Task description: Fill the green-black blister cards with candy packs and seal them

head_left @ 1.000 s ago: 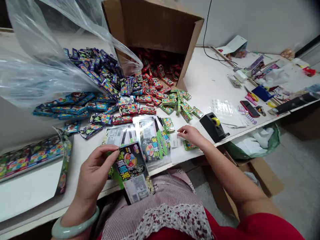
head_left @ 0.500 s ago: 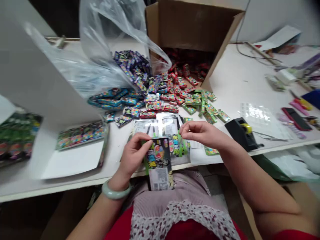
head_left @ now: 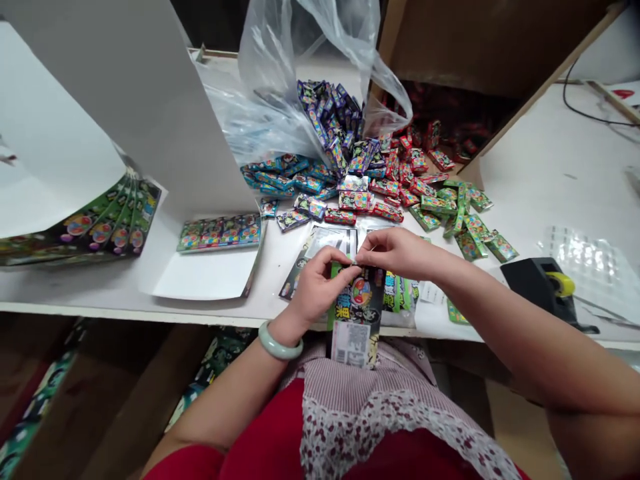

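Pinched by its top edge, a black and green printed candy packet (head_left: 356, 313) hangs from my left hand (head_left: 320, 283) at the table's front edge. My right hand (head_left: 395, 253) meets the left at that top edge, thumb and fingertips pressed together. Whatever sits between the right fingertips is too small to make out. Under and behind my hands lie more flat printed packets (head_left: 400, 293), partly covered. Just beyond them spreads a heap of small candy boxes, with purple boxes (head_left: 330, 120), blue boxes (head_left: 285, 175), red boxes (head_left: 390, 187) and green boxes (head_left: 463, 210).
A cardboard box (head_left: 450, 47) lies on its side behind the heap, beside a clear plastic bag (head_left: 270, 53). At the left stands an open white display carton (head_left: 210, 277) with a row of boxes in it. A tape dispenser (head_left: 540, 290) sits at the right.
My right hand has come in to the packet's top edge and meets my left hand there. The view has turned left, so everything sits further right in the picture.
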### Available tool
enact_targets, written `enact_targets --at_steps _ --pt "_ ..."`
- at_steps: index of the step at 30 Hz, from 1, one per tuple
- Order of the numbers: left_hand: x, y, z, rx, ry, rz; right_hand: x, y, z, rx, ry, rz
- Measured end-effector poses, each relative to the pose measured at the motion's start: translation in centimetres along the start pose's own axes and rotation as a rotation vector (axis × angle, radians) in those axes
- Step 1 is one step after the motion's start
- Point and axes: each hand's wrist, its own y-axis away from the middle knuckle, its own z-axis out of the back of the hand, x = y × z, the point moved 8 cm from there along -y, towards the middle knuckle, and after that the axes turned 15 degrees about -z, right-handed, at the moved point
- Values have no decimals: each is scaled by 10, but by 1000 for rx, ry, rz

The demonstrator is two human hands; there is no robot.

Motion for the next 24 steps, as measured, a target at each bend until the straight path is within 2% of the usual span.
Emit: enact_targets --at_steps 3,5,7,9,12,14,16,18,20,21,22,23,24 --pt "2 -1 0 -20 13 1 -1 -6 0 -21 25 -15" --pt "3 0 1 -33 28 -2 -6 -11 -4 27 -9 -50" --pt "6 5 4 -63 88 23 -15 -15 -15 158 -141 -117" --pt "13 16 1 -56 237 110 -26 -16 -28 307 -317 -213" --pt "15 37 -10 86 441 272 -35 -12 -45 476 -483 -329" --pt "3 43 2 124 408 284 -34 -8 -47 527 -529 -313" --pt "-16 38 40 10 241 189 -31 -5 -36 465 -558 -225" --pt "-40 30 101 -230 -39 23 -34 -4 -17 302 -573 -141" --pt "-59 26 163 -451 -388 -121 -44 -1 0 138 -567 -116" --pt "-63 23 187 -498 -554 -189 -51 1 4 76 -559 -127" --pt "-61 18 203 -475 -708 -254 -58 3 6 35 -548 -139" --pt "-53 12 212 -387 -858 -294 -62 4 4 14 -532 -143" --pt "-37 4 214 -224 -980 -286 -65 6 0 15 -512 -141"
